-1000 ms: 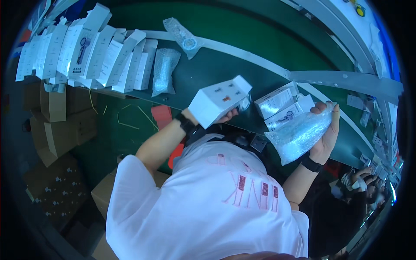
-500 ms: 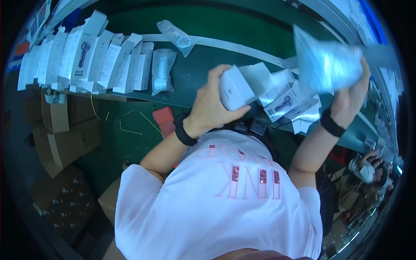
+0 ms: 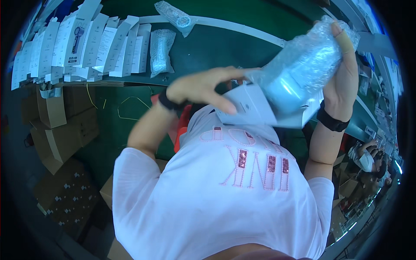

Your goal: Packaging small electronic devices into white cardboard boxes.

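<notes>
My left hand (image 3: 203, 86) holds a small white cardboard box (image 3: 251, 106) close to my chest. The thumb lies on its near face and the other fingers reach over its far side. A bubble-wrapped package (image 3: 307, 60) is in my right hand (image 3: 344, 82), with the thumb along its upper end. The package is tilted, and its pale blue lower end meets the open side of the box. I cannot tell how far inside it reaches. Part of the box is hidden behind the wrap.
A row of upright white boxes (image 3: 93, 45) stands on the left of the green bench (image 3: 208, 47). Beside it lie a bubble-wrapped item (image 3: 162, 52) and another wrapped piece (image 3: 175, 17). Brown cartons (image 3: 65, 138) sit on the floor at left. Another person (image 3: 366, 158) appears far right.
My right hand has brought the wrapped package left to the box. My left hand has lowered the box toward my chest and turned its open side toward the package.
</notes>
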A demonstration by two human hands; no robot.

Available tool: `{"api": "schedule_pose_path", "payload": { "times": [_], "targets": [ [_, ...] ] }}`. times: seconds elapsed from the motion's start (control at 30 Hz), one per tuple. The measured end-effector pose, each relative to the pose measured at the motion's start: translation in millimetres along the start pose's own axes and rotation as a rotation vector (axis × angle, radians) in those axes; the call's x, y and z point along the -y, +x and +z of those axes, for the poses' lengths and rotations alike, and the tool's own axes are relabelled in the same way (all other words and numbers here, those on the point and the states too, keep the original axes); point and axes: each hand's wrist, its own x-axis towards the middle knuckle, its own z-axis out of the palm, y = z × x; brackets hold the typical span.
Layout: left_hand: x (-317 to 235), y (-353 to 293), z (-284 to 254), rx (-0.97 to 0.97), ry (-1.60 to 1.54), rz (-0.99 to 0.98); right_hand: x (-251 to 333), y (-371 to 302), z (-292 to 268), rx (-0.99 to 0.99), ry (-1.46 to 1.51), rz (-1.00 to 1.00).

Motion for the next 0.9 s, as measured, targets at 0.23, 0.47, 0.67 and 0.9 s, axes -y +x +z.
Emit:
{"api": "schedule_pose_path", "payload": {
  "times": [0.23,0.47,0.67,0.9],
  "targets": [
    [-15,17,10,-0.17,0.38,0.01,21,-1,-12,0.025,0.106,0.025],
    [-3,32,57,-0.726,0.641,-0.009,1,13,-9,-0.096,-0.189,-0.257],
    [-4,28,57,-0.776,0.65,-0.062,-1,27,8,-0.166,-0.624,-0.536],
    [-4,24,52,-0.884,0.708,-0.022,10,42,22,-0.302,-0.031,-0.438]
  ]
}}
